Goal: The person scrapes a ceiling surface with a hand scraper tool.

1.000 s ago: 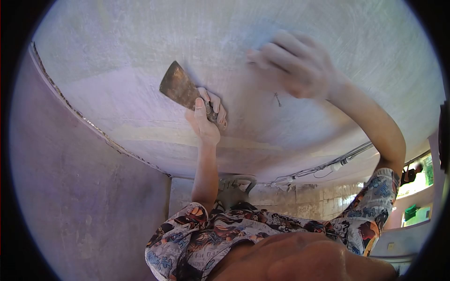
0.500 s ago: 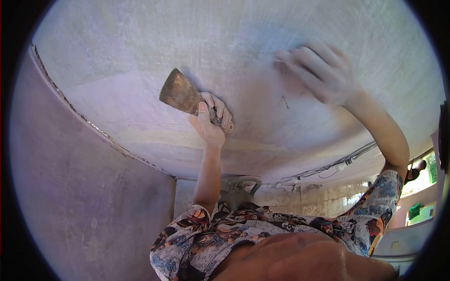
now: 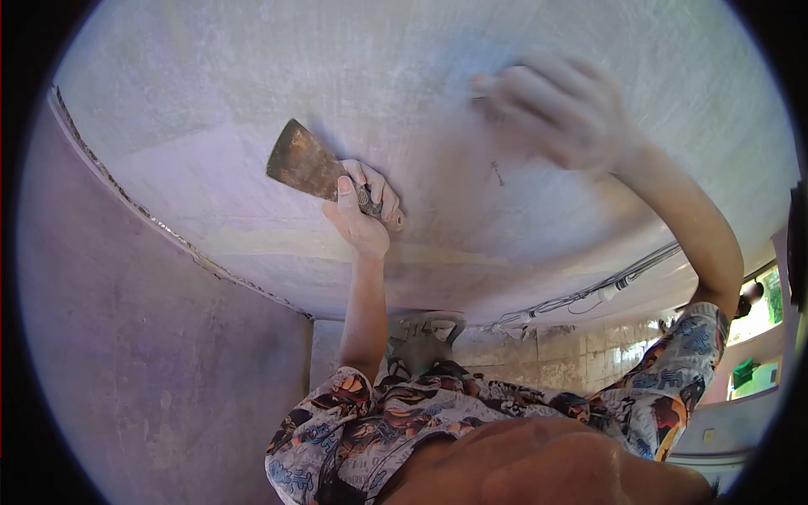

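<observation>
In my left hand [image 3: 367, 210] is a putty knife [image 3: 305, 162]. Its wide, stained blade points up and to the left, close to the pale plastered wall [image 3: 210, 101], and my thumb and fingers wrap the handle. My right hand [image 3: 555, 114] is farther up and to the right, against the same wall and smeared by motion. Its fingers look bent and closed. Something dark shows at the fingertips, but I cannot make out what it is. A small dark mark [image 3: 497, 173] is on the wall below that hand.
A purplish wall [image 3: 160, 337] meets the pale one at a rough, chipped edge [image 3: 151, 220] on the left. Cables with white fittings [image 3: 610, 290] run along the lower right of the wall. Beyond my right arm is a bright window [image 3: 762, 316] with a green object [image 3: 743, 372].
My left hand and the putty knife have shifted slightly left and up in view. The right hand has moved a little left and up along the wall.
</observation>
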### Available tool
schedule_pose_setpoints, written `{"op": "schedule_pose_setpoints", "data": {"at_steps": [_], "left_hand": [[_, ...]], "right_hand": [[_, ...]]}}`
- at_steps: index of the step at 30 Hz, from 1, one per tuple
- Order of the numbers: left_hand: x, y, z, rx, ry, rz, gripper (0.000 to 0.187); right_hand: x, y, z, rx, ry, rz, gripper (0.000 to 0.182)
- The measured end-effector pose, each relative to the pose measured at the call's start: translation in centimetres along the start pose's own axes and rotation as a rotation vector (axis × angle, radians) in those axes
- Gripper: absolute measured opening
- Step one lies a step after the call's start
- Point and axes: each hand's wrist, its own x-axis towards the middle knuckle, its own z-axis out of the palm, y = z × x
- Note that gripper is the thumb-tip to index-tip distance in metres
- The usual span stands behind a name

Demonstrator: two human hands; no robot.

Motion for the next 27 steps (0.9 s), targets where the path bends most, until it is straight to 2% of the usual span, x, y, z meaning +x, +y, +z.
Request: {"op": "schedule_pose_setpoints", "data": {"at_steps": [4,6,7,10,12,13,15,16,18,19,21,22,24,27], "left_hand": [[0.1,-0.2,-0.2,0.014,-0.044,-0.002,0.036],[-0.3,-0.6,-0.1,0.010,-0.058,-0.016,0.036],[-0.1,-0.6,-0.3,0.024,-0.057,-0.003,0.035],[0.5,-0.4,-1.0,0.032,-0.070,0.015,0.035],[0.6,-0.3,-1.1,0.010,-0.088,0.011,0.035],[0.2,-0.6,-0.1,0.041,-0.084,0.015,0.034],[0.0,-0.5,0.0,0.070,-0.078,0.005,0.034],[0.4,-0.4,-0.1,0.065,-0.046,0.008,0.033],[1.3,-0.6,-0.4,0.065,-0.022,0.017,0.033],[1.4,-0.6,-0.8,0.052,-0.008,0.008,0.033],[1.3,-0.8,-1.1,0.031,0.013,0.006,0.033],[1.3,-0.9,-1.0,0.062,-0.012,0.008,0.033],[1.1,-0.8,-1.0,0.091,-0.023,0.012,0.034],[0.9,-0.6,-0.6,0.127,-0.024,0.031,0.034]], "right_hand": [[-0.6,0.2,-0.4,-0.108,-0.111,-0.008,0.013],[0.9,-0.5,2.4,0.175,0.045,0.110,0.016],[0.7,-0.5,2.1,0.172,0.042,0.111,0.016],[0.4,-0.3,1.4,0.146,0.039,0.100,0.015],[-1.1,0.2,-1.0,-0.057,-0.089,0.030,0.017],[-1.6,0.6,-0.5,-0.062,-0.081,0.030,0.017],[-0.1,-0.1,2.7,0.090,0.116,0.039,0.008],[1.0,-1.0,3.3,0.088,0.108,0.051,0.008],[2.5,-2.2,4.5,0.113,-0.098,0.047,0.005],[1.6,-2.8,4.2,0.117,-0.096,0.055,0.005],[-1.2,-3.4,2.7,0.050,-0.276,0.070,0.007],[-2.0,-2.8,1.6,0.046,-0.275,0.061,0.007],[-2.5,-1.6,-0.5,0.004,-0.105,0.044,0.014],[-0.7,0.9,-2.1,-0.053,-0.102,0.041,0.019]]}}
